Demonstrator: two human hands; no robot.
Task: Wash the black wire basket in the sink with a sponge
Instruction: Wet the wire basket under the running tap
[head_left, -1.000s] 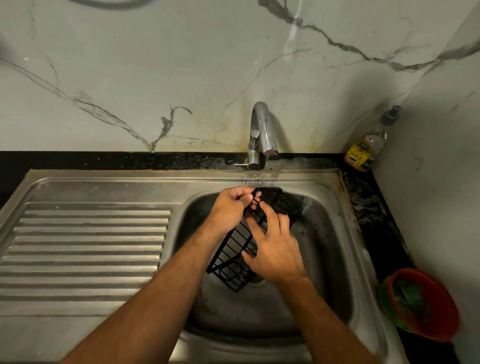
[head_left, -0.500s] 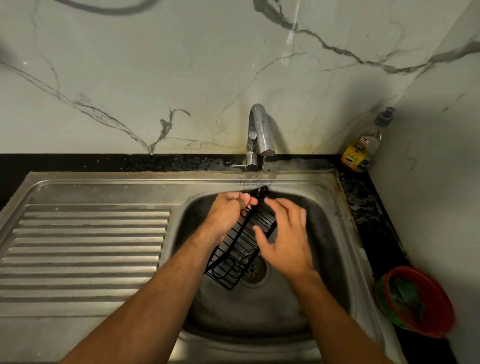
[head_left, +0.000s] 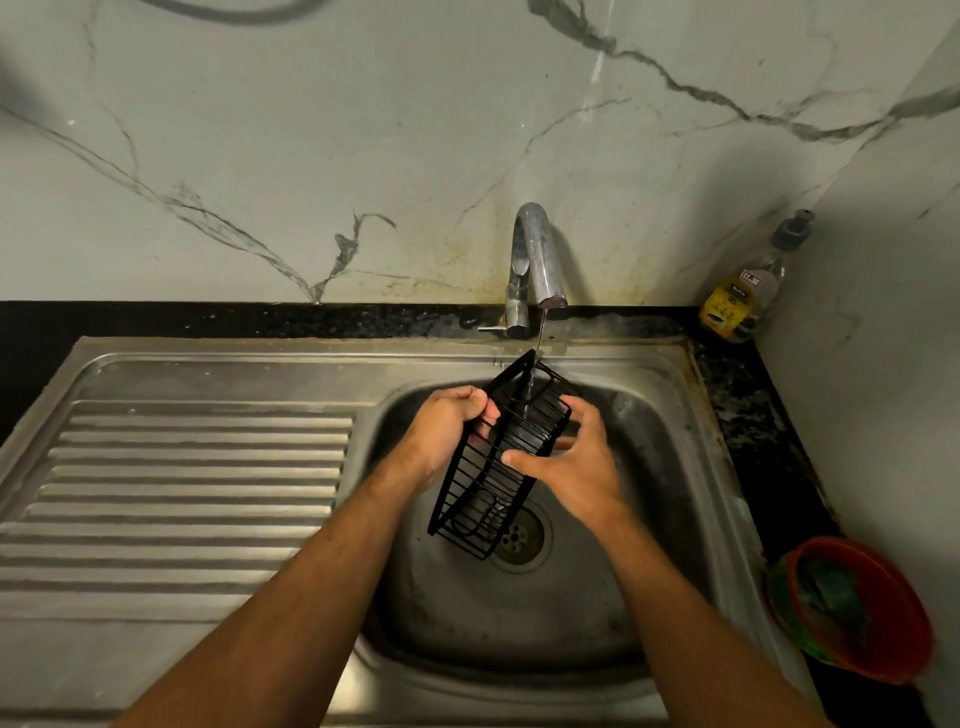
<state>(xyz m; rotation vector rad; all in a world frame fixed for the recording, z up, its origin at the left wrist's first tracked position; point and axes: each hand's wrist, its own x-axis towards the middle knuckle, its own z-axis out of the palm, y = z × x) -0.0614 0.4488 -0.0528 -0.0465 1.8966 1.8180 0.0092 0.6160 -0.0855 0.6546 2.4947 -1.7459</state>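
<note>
The black wire basket (head_left: 491, 467) hangs tilted over the steel sink (head_left: 649, 467), its far end up under the tap (head_left: 535, 260). A thin stream of water falls from the spout onto that end. My left hand (head_left: 447, 436) grips the basket's left rim near the top. On its right side my right hand (head_left: 571, 457) holds it, thumb across the wires and fingers curled around the edge. No sponge shows in either hand.
A ridged steel draining board (head_left: 182, 493) lies left of the basin. The drain (head_left: 519, 535) sits below the basket. A soap bottle (head_left: 743, 296) stands in the back right corner. At the right edge is a red bowl (head_left: 857, 608) holding something green.
The basket has been turned and lifted, so its far end now sits higher under the water stream. My right hand slid from the basket's front to its right side.
</note>
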